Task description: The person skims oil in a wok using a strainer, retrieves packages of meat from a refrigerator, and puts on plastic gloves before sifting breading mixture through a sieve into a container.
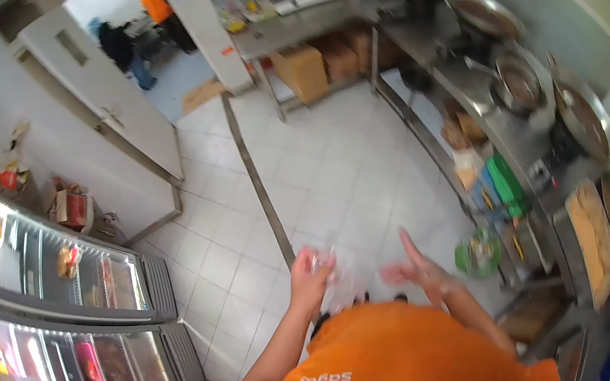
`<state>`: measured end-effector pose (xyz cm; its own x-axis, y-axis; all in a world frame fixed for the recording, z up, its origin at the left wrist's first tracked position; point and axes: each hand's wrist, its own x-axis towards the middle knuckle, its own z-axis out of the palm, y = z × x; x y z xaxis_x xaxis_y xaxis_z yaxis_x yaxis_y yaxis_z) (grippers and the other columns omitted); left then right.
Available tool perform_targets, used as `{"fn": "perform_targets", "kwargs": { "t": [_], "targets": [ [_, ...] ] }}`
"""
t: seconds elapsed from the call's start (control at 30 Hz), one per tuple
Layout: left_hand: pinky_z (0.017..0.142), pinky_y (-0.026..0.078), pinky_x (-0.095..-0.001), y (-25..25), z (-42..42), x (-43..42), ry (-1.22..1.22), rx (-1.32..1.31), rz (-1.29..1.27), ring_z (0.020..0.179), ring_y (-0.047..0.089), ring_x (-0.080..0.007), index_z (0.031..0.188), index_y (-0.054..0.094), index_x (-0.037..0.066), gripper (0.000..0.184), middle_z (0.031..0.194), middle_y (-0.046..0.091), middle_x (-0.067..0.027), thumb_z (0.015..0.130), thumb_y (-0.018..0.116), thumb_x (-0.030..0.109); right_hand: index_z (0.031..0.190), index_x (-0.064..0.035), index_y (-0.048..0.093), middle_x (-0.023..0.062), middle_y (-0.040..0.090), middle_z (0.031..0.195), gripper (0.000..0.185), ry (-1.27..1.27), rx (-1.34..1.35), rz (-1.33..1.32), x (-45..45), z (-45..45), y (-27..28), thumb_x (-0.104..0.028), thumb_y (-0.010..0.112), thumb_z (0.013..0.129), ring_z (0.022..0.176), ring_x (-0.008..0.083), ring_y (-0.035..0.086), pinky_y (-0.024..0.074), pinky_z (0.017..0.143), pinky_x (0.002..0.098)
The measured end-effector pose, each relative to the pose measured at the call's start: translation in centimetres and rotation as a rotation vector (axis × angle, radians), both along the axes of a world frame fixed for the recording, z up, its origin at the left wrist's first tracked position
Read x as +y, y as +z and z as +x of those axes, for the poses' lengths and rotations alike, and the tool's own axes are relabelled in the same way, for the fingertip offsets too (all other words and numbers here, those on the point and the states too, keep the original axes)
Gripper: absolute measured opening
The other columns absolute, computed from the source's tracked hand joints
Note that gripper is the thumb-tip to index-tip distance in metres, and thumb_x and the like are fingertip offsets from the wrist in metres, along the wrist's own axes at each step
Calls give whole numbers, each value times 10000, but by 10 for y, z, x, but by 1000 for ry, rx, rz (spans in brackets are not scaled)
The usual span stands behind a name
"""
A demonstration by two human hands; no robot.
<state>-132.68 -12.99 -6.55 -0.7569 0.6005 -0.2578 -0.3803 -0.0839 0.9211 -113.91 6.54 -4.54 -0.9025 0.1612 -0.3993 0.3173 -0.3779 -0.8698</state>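
Observation:
In front of my orange shirt, my left hand (311,278) is closed on a thin clear plastic piece (344,285), crumpled and see-through. Whether it is a bag or a glove I cannot make out. The plastic hangs down to the right of the fingers, over the white floor tiles. My right hand (418,272) is a short way to the right, fingers stretched out and thumb apart, slightly blurred. Nothing shows in it, and a gap lies between it and the plastic.
Two lit glass-door fridges (56,263) stand on the left. A steel counter (498,138) with large pans (583,109) runs along the right. Below it are a green bag (507,184) and a green basket (478,253). People (160,11) are beyond the doorway.

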Motion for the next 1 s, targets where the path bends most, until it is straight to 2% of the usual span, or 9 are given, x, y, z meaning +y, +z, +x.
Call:
{"fn": "perform_targets", "kwargs": {
  "t": [0.1,0.3,0.47,0.63,0.7,0.83,0.9,0.97,1.0],
  "targets": [
    [536,478,-261,28,19,43,-123,-51,284,722,577,-94,903,391,112,249,941,622,-66,911,628,38,1555,-91,92,113,587,1270,899,-123,81,-91,-17,-29,36,-323,680,915,1086,205,589,450,958,379],
    [414,417,-217,42,6,56,-216,224,173,562,538,-58,965,375,81,300,1083,673,-158,887,647,-20,1363,-30,465,56,599,1119,574,-502,133,-121,-15,-33,38,-22,717,848,926,128,576,460,788,261],
    [685,524,-252,54,-28,60,-111,362,83,850,623,-149,1152,405,56,449,1142,633,-158,832,710,-21,1306,2,499,77,606,1111,496,-624,158,23,-3,-17,33,-2,700,852,920,135,581,461,771,270],
    [948,440,-342,10,-5,74,240,291,-3,1190,510,-217,1239,410,50,511,1393,452,-172,844,732,97,1253,28,536,40,614,928,443,-751,208,379,1,-19,13,17,697,841,852,106,565,464,724,255],
    [980,423,-363,55,23,63,108,978,-104,1237,485,-260,1317,379,48,643,1455,371,-179,808,763,129,1251,15,543,-2,594,839,459,-695,139,662,5,-21,23,36,706,822,783,85,552,460,682,232],
    [962,440,-375,57,29,72,-127,1188,-184,1158,555,-264,1269,462,28,601,1324,518,-191,771,782,129,1221,14,566,6,607,818,435,-421,187,566,-5,-11,56,27,714,813,761,74,555,460,696,219],
    [906,476,-373,16,3,76,-583,796,-80,1042,624,-257,1135,562,23,428,1088,647,-193,779,776,129,1215,11,570,11,613,819,429,-488,227,392,2,-14,61,25,714,811,761,77,560,467,698,221],
    [834,516,-347,30,-11,77,-554,837,-75,890,668,-217,976,603,33,238,896,692,-126,798,755,79,1210,34,567,28,628,906,425,-564,198,384,14,-8,62,34,713,812,797,88,594,494,701,221],
    [799,525,-325,31,-18,77,-576,503,1,853,667,-195,977,586,43,222,909,690,-108,811,733,42,1222,22,557,33,611,895,434,-629,209,307,17,-7,62,18,712,817,805,99,589,500,711,243]
  ]
}}
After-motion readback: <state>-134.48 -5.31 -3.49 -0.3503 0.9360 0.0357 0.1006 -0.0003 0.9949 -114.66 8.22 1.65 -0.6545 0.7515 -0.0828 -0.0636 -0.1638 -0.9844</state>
